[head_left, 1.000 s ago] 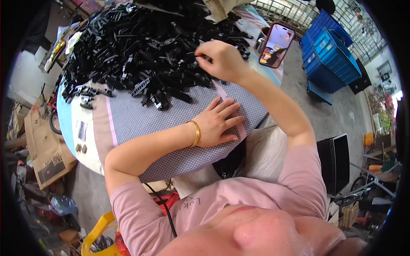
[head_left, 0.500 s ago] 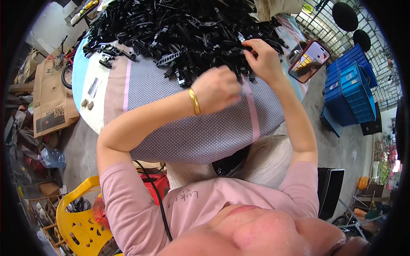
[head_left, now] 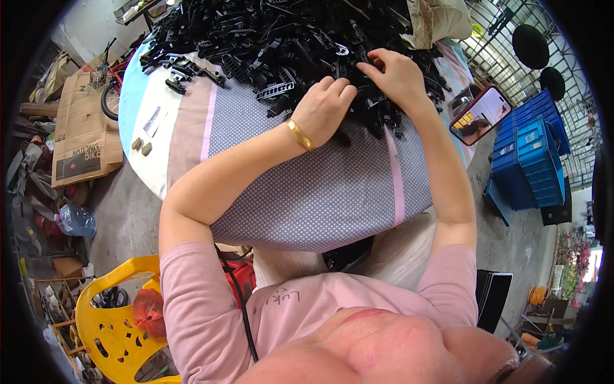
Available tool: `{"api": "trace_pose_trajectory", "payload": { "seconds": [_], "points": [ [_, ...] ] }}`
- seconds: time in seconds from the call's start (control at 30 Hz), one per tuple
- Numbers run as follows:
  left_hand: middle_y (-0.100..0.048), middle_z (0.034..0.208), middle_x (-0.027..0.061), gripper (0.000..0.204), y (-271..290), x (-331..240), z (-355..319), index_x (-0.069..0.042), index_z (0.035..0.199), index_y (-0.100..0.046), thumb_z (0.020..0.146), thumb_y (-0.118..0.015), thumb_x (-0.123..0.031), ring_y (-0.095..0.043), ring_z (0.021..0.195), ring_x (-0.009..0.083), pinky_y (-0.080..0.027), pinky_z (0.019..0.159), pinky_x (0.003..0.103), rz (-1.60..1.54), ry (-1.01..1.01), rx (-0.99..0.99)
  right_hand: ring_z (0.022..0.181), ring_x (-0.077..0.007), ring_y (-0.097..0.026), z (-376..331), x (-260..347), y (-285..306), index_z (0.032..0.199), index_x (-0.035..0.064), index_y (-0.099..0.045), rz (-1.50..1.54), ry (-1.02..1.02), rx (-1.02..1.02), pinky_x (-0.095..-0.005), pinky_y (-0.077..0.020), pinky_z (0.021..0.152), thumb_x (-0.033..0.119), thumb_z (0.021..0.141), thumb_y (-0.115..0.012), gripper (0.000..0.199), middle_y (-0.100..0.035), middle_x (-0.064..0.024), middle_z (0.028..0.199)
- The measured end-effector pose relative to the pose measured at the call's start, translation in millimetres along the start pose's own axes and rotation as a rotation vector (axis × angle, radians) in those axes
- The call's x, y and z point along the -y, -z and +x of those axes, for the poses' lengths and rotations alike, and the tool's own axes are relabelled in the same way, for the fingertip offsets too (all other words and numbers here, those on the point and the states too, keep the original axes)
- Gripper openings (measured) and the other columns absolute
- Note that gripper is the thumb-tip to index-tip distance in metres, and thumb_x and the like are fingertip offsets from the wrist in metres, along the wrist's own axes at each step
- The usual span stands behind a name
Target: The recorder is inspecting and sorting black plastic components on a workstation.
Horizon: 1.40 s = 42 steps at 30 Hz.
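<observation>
A big heap of black plastic parts (head_left: 256,51), some ladder-like with slots, covers the far side of the table. At its near edge is my left hand (head_left: 323,114), a gold bangle (head_left: 299,134) on the wrist. Its fingers are curled over toward the parts, their tips partly hidden. Just below that hand a small dark shape (head_left: 343,138) shows blurred against the cloth. My right hand (head_left: 398,78) is bent over the right part of the heap, thumb and forefinger curled toward each other. Whatever lies between its fingers blends into the black parts.
A grey dotted tablecloth (head_left: 300,198) with pink stripes covers the table. To the right a phone (head_left: 481,115) stands propped at the table edge, with blue crates (head_left: 524,153) beyond. A pale sack (head_left: 441,22) rests behind the heap. On the left are a cardboard box (head_left: 86,137) and yellow chair (head_left: 115,320).
My left hand has moved forward from over the cloth to the heap's edge. The right hand stays at the heap, its thumb reaching further left. The whole view has shifted slightly.
</observation>
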<state>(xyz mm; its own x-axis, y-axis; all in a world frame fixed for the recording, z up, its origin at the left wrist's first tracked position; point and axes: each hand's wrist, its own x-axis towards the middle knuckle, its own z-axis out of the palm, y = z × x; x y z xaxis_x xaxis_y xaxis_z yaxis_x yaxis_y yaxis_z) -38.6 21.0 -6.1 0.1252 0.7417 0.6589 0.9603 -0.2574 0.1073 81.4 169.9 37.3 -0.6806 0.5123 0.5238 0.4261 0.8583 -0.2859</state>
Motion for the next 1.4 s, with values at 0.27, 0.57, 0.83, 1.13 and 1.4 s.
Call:
{"api": "trace_pose_trajectory", "payload": {
  "seconds": [0.27, 0.57, 0.83, 1.13, 1.4],
  "points": [
    [-0.059, 0.096, 0.0080, 0.030, 5.9, -5.6, 1.1, -0.003, 0.105, -0.057, 0.075, -0.063, -0.004, -0.054, 0.081, 0.0246, -0.048, 0.075, 0.032, -0.032, 0.041, -0.024, 0.087, -0.0267, -0.062, 4.5, -3.2, -5.5, 0.093, 0.0072, -0.067, -0.198, -0.051, 0.034, -0.0359, -0.0497, 0.074, 0.032, 0.075, -0.068, 0.031, -0.065, -0.0082, 0.089],
    [-0.062, 0.083, 0.0126, 0.019, 10.9, -3.1, 6.8, -0.002, 0.094, -0.058, 0.078, -0.063, -0.011, -0.059, 0.081, 0.0296, -0.049, 0.073, 0.037, -0.212, 0.307, -0.143, 0.072, -0.0217, -0.062, -2.2, -4.5, 4.3, 0.089, 0.0041, -0.062, 0.213, 0.051, -0.160, -0.0308, -0.0494, 0.065, 0.022, 0.078, -0.067, 0.022, -0.063, -0.0076, 0.084],
    [-0.063, 0.090, 0.0088, 0.034, 32.1, 14.4, 14.5, -0.001, 0.111, -0.053, 0.080, -0.067, -0.006, -0.061, 0.070, 0.0145, -0.051, 0.065, 0.027, -0.706, 0.705, -0.162, 0.059, -0.0051, -0.051, -19.3, 20.8, 18.1, 0.113, 0.0024, -0.054, 1.056, -0.198, 0.075, -0.0185, -0.0435, 0.055, 0.013, 0.093, -0.047, 0.024, -0.060, -0.0031, 0.075],
    [-0.062, 0.104, 0.0089, 0.039, 44.0, 15.2, 9.3, 0.002, 0.118, -0.054, 0.079, -0.056, 0.001, -0.060, 0.088, 0.0118, -0.049, 0.081, 0.024, -0.763, 0.703, 0.038, 0.059, -0.0032, -0.048, -35.6, 24.7, 1.1, 0.117, 0.0011, -0.054, 1.084, -0.135, 0.301, -0.0168, -0.0392, 0.054, 0.022, 0.096, -0.048, 0.030, -0.065, -0.0065, 0.083],
    [-0.059, 0.109, 0.0108, 0.036, 50.2, 8.0, -0.3, 0.002, 0.123, -0.049, 0.089, -0.056, -0.007, -0.062, 0.095, 0.0186, -0.051, 0.085, 0.029, -1.635, 0.928, -0.060, 0.065, -0.0037, -0.053, -43.6, 33.4, -2.2, 0.118, 0.0035, -0.057, 1.067, -0.167, 0.220, -0.0169, -0.0416, 0.057, 0.019, 0.097, -0.046, 0.028, -0.063, -0.0002, 0.086]
  ]
}}
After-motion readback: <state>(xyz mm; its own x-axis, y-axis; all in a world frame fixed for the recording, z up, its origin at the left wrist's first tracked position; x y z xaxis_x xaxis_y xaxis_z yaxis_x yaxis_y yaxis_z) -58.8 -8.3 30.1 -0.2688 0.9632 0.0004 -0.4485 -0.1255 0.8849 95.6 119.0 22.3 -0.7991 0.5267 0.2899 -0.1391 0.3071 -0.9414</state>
